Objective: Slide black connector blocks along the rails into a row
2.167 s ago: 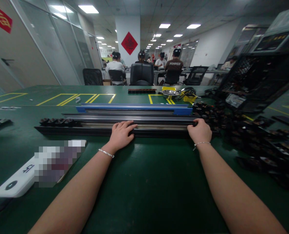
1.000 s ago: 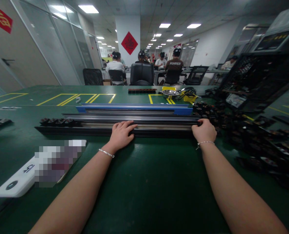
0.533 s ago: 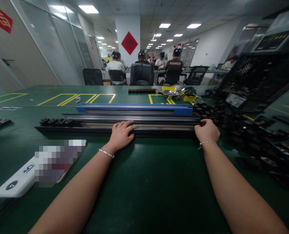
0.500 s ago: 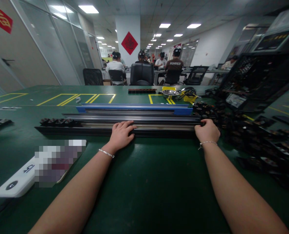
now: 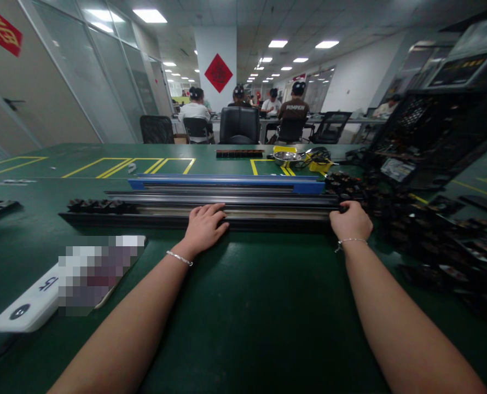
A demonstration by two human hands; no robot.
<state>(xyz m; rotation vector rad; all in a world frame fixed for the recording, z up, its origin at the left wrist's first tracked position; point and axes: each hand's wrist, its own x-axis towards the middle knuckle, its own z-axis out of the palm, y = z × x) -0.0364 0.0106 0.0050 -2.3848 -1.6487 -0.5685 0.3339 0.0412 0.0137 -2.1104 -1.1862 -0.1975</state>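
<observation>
A long black channel rail (image 5: 157, 221) lies across the table in front of me, with a few small black parts (image 5: 98, 206) seated in its left end. Over the middle of this rail rests my left hand (image 5: 204, 225), its fingers stretched out and touching the top. At the rail's right end my right hand (image 5: 351, 220) is closed, thumb and fingers pinched together. Only a dark bit shows at those fingertips, so what they grip cannot be made out. Directly behind lies another dark rail (image 5: 227, 198), then a blue-ended rail (image 5: 309, 187).
A heap of loose black parts (image 5: 428, 230) spreads along the right side. Left of my arm lies a white device (image 5: 25, 312), partly blurred out. Farther back are a metal bowl (image 5: 287, 157), a dark strip (image 5: 240, 154) and a large open black case (image 5: 428, 131). Several people sit beyond.
My right hand has shifted slightly to the right at the rail's end. My left hand stays nearly still on the rail, its thumb a touch farther right.
</observation>
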